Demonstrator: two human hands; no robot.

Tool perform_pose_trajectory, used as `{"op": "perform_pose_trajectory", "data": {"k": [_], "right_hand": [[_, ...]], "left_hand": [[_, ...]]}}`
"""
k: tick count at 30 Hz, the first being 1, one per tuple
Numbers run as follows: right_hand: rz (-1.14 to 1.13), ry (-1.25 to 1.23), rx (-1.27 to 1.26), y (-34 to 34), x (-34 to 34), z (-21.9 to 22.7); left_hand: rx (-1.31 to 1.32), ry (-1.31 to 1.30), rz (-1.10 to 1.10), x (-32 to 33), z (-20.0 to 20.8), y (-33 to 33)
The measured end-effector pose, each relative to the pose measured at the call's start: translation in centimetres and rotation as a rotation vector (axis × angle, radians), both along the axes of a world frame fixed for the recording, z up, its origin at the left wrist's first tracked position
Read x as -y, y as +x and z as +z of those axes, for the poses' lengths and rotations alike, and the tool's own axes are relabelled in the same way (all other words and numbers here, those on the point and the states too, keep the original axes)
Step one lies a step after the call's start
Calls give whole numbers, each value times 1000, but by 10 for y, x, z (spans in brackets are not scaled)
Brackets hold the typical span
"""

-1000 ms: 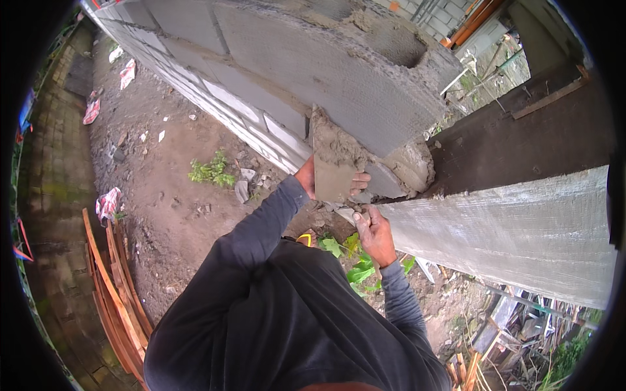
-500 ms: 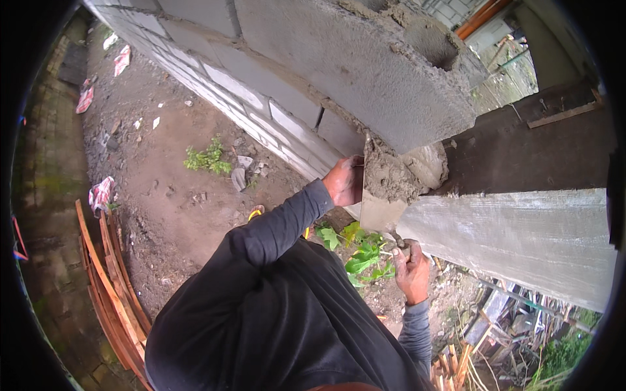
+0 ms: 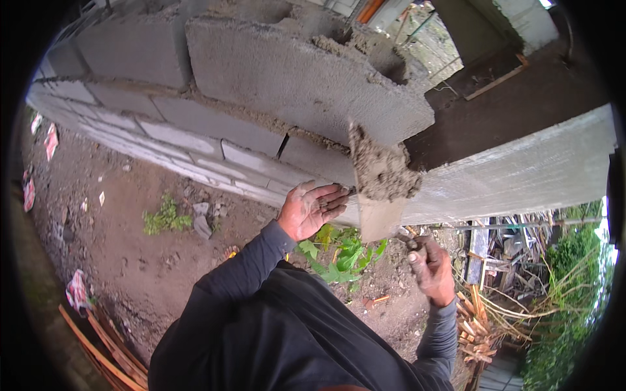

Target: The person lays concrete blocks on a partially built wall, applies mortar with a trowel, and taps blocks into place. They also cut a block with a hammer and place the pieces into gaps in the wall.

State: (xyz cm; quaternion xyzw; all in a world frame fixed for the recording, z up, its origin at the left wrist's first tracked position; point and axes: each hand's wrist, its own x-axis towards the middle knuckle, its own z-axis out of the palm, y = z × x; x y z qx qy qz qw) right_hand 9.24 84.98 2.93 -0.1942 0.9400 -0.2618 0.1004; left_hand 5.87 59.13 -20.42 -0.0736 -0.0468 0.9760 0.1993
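Observation:
My right hand (image 3: 433, 267) is closed around the handle of a trowel (image 3: 379, 219). Its flat blade carries a heap of wet grey mortar (image 3: 386, 173) toward the tip. The blade sits just below the end of a hollow concrete block (image 3: 293, 81) on top of the wall, and whether they touch I cannot tell. My left hand (image 3: 308, 210) is open beside the blade's left edge, fingers stretched and palm showing. Its fingertips are close to the blade, and contact is unclear.
The block wall (image 3: 189, 137) runs off to the left. A smooth concrete beam (image 3: 515, 176) extends right. Leafy plants (image 3: 345, 257) grow below my hands. Scrap wood (image 3: 476, 326) lies at lower right, long boards (image 3: 107, 348) at lower left.
The view has turned, so the wall lies more level. My left hand has come out from behind the blade and opened. My right hand still holds the mortar-loaded trowel.

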Motion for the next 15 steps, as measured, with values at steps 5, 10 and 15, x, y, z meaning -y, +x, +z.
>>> {"op": "perform_pose_trajectory", "data": {"k": [5,10,15], "right_hand": [[-143,-64,-244,2,64,106],[176,749,-589,-55,86,233],[349,996,-628,-93,184,277]], "left_hand": [[-149,-110,222,57,20,25],[-303,-515,424,157,146,11],[-538,-1086,721,228,251,-41]]}}
